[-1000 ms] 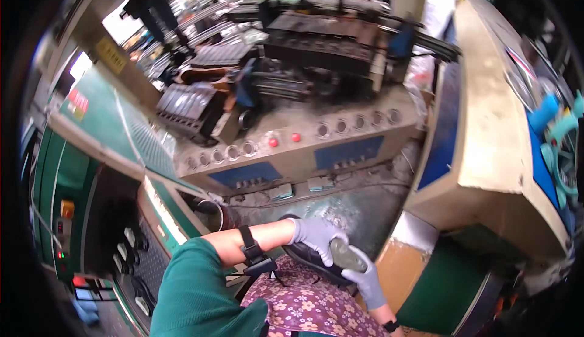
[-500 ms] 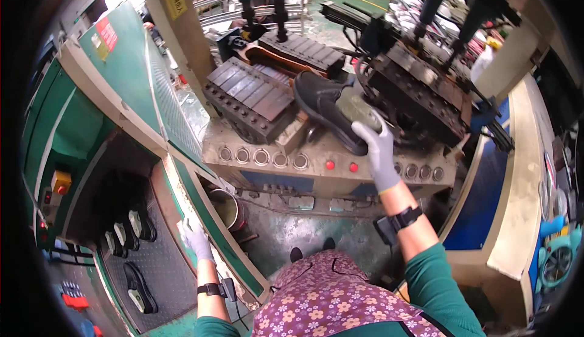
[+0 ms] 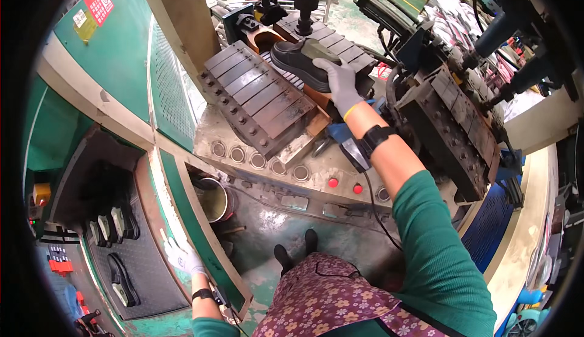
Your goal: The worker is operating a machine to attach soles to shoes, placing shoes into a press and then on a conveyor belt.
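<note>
My right hand (image 3: 342,83), in a light grey glove, is closed round the heel end of a black shoe (image 3: 291,59) with a grey-green insert showing at its opening. It holds the shoe above the gap between two ribbed metal press blocks, the near-left block (image 3: 258,97) and the far block (image 3: 331,40). The shoe's toe points left; whether its sole touches the press is hidden. Off to the left, my left hand (image 3: 182,257), gloved too, has its fingers spread and holds nothing. It is beside the green frame of a cabinet opening.
Several black shoes (image 3: 108,230) rest on a dark mat (image 3: 155,276) inside the cabinet at left. A second press block (image 3: 450,136) stands tilted at right. Red buttons (image 3: 358,188) line the press's front edge. A bucket (image 3: 213,200) stands on the floor below.
My right hand has carried the shoe away from me and left, over the gap between the press blocks. My left hand remains beside the cabinet frame, fingers now more spread. The view has shifted.
</note>
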Demonstrator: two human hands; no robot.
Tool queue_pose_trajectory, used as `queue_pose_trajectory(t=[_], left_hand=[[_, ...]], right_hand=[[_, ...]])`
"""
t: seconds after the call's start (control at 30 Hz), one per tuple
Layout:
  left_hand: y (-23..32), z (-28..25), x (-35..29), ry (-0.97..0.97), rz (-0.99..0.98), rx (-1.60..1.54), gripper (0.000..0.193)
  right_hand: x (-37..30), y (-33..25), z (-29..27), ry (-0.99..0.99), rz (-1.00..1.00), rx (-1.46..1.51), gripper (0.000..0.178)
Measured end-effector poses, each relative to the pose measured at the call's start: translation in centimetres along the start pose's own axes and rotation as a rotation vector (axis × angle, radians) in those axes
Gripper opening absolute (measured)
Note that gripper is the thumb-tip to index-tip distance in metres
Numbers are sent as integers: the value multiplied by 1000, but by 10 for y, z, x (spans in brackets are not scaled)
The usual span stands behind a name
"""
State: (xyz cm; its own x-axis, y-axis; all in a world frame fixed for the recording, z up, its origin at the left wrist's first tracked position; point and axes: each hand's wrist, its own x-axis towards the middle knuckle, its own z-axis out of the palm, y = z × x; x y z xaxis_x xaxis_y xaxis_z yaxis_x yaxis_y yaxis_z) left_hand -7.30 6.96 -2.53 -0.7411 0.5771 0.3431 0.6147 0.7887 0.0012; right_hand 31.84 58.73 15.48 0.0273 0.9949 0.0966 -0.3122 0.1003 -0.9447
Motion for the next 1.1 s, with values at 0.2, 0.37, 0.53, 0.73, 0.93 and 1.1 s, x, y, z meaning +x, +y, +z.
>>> queue_pose_trajectory(t=[0.2,0.37,0.53,0.73,0.93,1.1], left_hand=[[-9,10,-6,77,23,61,45],[-15,4,-3,37,-12,-38,46],[5,-8,3,33,27,-160,47],[17,-38,5,43,50,-228,46],[42,-67,12,-47,-5,-220,53],[16,-45,5,18,57,-150,54]], right_hand=[[48,31,18,-53,76,-93,42],[60,50,38,-80,87,9,44],[98,65,38,-51,56,-92,44],[121,84,48,-116,-11,-93,48],[115,90,14,-407,-119,-972,66],[106,83,16,-402,-84,-967,66]])
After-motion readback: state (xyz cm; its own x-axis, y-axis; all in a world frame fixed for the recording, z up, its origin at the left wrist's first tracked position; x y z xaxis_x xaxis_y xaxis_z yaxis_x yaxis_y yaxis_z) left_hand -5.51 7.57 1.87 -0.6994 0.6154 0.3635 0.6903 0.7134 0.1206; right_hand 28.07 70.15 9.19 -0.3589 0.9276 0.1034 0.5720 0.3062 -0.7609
